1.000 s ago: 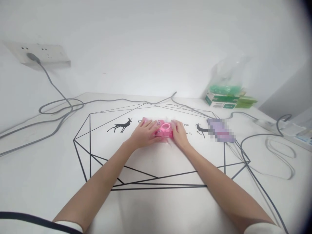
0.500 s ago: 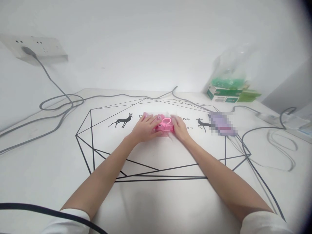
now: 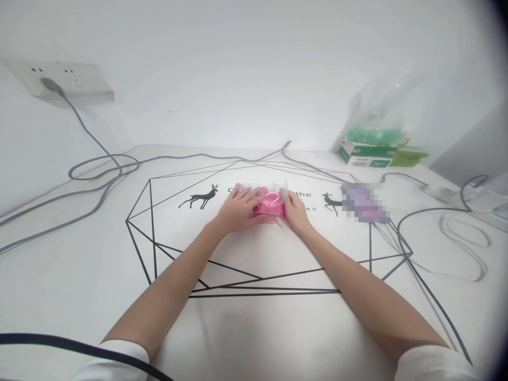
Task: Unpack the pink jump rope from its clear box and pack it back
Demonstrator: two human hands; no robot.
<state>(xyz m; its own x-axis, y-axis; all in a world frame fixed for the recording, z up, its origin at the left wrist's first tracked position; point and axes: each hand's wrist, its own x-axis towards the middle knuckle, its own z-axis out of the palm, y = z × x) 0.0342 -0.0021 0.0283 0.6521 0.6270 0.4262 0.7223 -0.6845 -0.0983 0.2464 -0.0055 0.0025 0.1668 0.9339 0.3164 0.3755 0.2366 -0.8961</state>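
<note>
Flat in the middle of the table mat lies a pink plastic item in clear wrapping (image 3: 272, 200), with a raised ring and small eye-like dots on it; I cannot make out its exact kind. Across its left part lies my left hand (image 3: 240, 209), fingers over the top and thumb along the near edge, holding it down. My right hand (image 3: 294, 209) has the right end of the wrapping between thumb and fingers. Part of the item is covered by both hands.
A pixelated purple object (image 3: 365, 203) lies right of my right hand. Green and white boxes (image 3: 367, 153) with a clear plastic bag (image 3: 377, 114) stand at the back right. Grey cables (image 3: 103, 169) run along the left and back; a black cable (image 3: 79, 346) crosses the near left.
Both hands stay on the pink wrapped item with almost no movement. The whole view has shifted slightly, and the clear wrapping by my right hand stands up a little more.
</note>
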